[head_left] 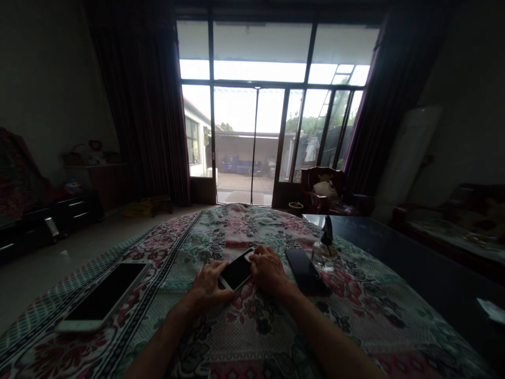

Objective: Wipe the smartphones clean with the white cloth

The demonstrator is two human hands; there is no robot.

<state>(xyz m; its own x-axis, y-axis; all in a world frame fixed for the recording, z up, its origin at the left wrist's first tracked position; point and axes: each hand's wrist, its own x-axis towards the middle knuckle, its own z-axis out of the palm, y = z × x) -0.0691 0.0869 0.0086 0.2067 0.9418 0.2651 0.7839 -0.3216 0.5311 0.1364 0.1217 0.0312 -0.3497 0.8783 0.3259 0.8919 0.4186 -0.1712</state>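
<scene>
A small white phone [236,271] lies between the two hands, dark screen up, set slantwise with its far end toward the right; whether it rests flat or is tipped a little off the flowered cloth [253,345] is hard to tell. The left hand [206,284] grips its near-left end, fingers over the far edge and thumb along the near one, probably so that it cannot slide or turn. The right hand [270,271] is at its far-right end, fingers bunched and closed on a pale scrap [249,256] against the glass; what the scrap is made of cannot be made out. The slant likely suits both hands, giving each an end to work from.

Both forearms reach in from the near side of the small white phone and converge on it, the left wrist bent inward, the right hand palm down with its knuckles up.

Just right of the small white phone, past the right hand, lies a dark phone [305,270], and beyond that a spray bottle [324,256], perhaps put there for easy reach. Well to its left is a large white phone [104,297], apart from both hands. Farther right, the counter [365,239] shows black beyond the cloth's edge.
</scene>
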